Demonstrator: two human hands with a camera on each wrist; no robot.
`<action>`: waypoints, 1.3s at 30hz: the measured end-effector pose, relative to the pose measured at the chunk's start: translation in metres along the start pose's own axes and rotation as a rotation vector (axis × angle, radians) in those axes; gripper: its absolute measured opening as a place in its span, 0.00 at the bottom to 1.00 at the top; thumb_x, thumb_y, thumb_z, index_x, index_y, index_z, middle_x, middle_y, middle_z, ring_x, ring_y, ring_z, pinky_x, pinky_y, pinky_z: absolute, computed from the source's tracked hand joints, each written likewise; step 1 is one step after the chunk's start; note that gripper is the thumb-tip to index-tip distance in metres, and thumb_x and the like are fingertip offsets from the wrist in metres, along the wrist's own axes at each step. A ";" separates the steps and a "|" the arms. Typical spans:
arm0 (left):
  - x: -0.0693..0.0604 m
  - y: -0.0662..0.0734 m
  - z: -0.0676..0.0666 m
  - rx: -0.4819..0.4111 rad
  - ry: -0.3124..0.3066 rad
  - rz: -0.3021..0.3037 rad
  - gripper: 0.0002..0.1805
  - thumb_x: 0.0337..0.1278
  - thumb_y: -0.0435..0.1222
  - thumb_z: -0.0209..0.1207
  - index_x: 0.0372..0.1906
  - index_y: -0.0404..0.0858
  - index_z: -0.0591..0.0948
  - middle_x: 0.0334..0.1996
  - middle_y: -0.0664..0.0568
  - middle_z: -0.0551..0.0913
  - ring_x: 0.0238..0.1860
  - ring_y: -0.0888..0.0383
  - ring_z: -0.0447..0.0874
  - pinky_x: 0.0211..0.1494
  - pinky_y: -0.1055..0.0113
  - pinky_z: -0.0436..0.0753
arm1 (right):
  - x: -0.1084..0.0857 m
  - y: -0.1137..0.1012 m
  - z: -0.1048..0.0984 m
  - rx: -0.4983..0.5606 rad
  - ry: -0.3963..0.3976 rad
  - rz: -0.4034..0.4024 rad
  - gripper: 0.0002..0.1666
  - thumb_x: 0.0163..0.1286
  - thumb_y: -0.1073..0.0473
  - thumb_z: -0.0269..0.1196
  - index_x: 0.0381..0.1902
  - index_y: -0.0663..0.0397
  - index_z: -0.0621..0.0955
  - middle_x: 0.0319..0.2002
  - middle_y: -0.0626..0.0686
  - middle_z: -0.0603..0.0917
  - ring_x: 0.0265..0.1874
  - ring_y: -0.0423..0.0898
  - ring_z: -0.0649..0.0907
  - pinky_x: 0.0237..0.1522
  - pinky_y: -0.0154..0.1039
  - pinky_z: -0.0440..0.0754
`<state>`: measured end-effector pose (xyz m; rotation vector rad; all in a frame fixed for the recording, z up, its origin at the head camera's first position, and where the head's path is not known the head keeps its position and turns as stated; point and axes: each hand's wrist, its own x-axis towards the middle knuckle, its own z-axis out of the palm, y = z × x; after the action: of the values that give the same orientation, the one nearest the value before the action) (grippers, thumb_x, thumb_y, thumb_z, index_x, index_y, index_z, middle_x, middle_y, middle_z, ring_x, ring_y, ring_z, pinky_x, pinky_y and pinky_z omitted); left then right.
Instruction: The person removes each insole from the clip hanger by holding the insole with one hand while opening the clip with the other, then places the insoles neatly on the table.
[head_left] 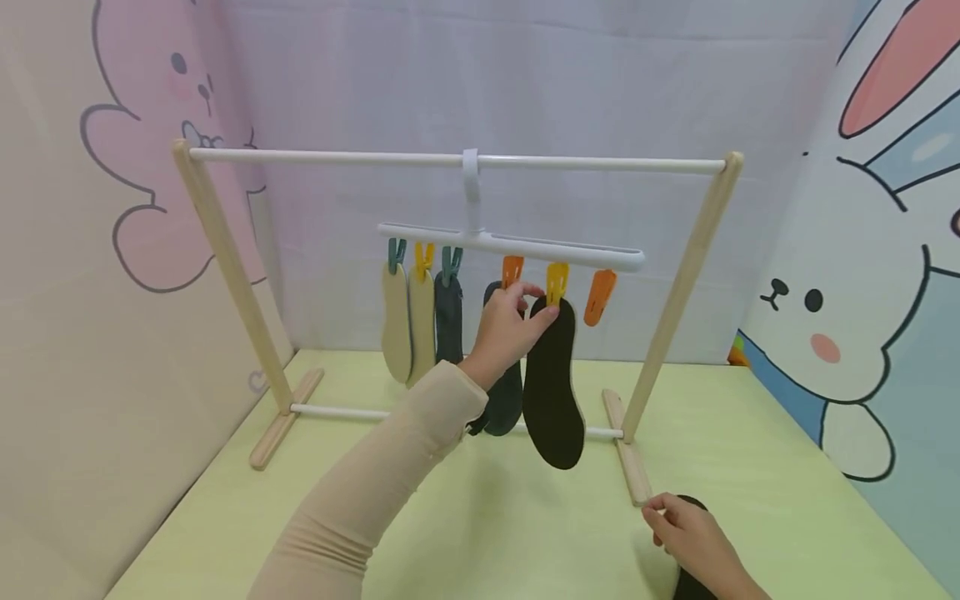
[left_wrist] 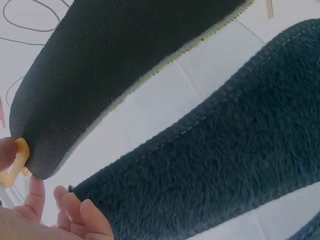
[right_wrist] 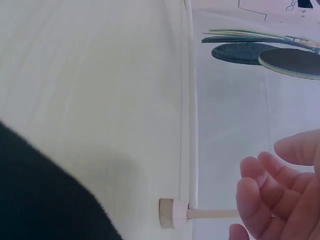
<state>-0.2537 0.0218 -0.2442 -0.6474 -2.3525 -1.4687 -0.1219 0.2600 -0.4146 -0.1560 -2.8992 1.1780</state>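
Note:
A white hanger (head_left: pixel 555 245) carries several clothespins with insoles hanging from them. My left hand (head_left: pixel 504 327) pinches the yellow clothespin (head_left: pixel 557 283) at the top of a dark insole (head_left: pixel 553 392). In the left wrist view, the thumb (left_wrist: pixel 7 154) lies against the clothespin and the forefinger touches the edge of that insole. Beside it hangs a fuzzy dark-blue insole (left_wrist: pixel 215 150), close to the other fingers. My right hand (head_left: pixel 693 533), fingers loosely curled around nothing, hovers low at the right. Behind it is another dark insole (head_left: pixel 692 587), partly hidden.
An orange clothespin (head_left: pixel 600 297) hangs bare at the hanger's right end. Cream insoles (head_left: pixel 396 325) and a dark one hang on the left half. The hanger hooks over a white rod (head_left: pixel 600 163) between wooden posts (head_left: pixel 682 292), which stand on a pale yellow table (head_left: pixel 750 467).

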 end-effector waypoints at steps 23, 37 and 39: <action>-0.012 0.012 -0.006 0.017 -0.120 -0.018 0.16 0.64 0.41 0.60 0.47 0.33 0.73 0.28 0.49 0.73 0.25 0.56 0.69 0.28 0.69 0.68 | 0.010 -0.057 0.018 0.399 0.173 -0.345 0.15 0.77 0.67 0.45 0.39 0.68 0.79 0.28 0.46 0.78 0.28 0.36 0.76 0.32 0.34 0.75; -0.016 0.012 -0.007 0.027 -0.109 -0.003 0.16 0.64 0.41 0.60 0.47 0.33 0.73 0.23 0.51 0.68 0.22 0.57 0.66 0.26 0.70 0.66 | 0.019 -0.107 0.022 0.338 0.196 -0.393 0.05 0.64 0.65 0.64 0.30 0.61 0.79 0.21 0.48 0.80 0.21 0.36 0.75 0.26 0.34 0.74; -0.017 0.013 -0.006 0.032 -0.109 -0.002 0.16 0.64 0.40 0.60 0.47 0.33 0.73 0.23 0.51 0.67 0.22 0.58 0.65 0.26 0.70 0.66 | 0.020 -0.112 0.020 0.342 0.186 -0.385 0.05 0.64 0.65 0.64 0.32 0.63 0.79 0.23 0.50 0.81 0.22 0.37 0.78 0.28 0.35 0.76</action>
<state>-0.2326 0.0171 -0.2395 -0.7340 -2.4532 -1.4275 -0.1526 0.1682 -0.3515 0.2680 -2.3773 1.4584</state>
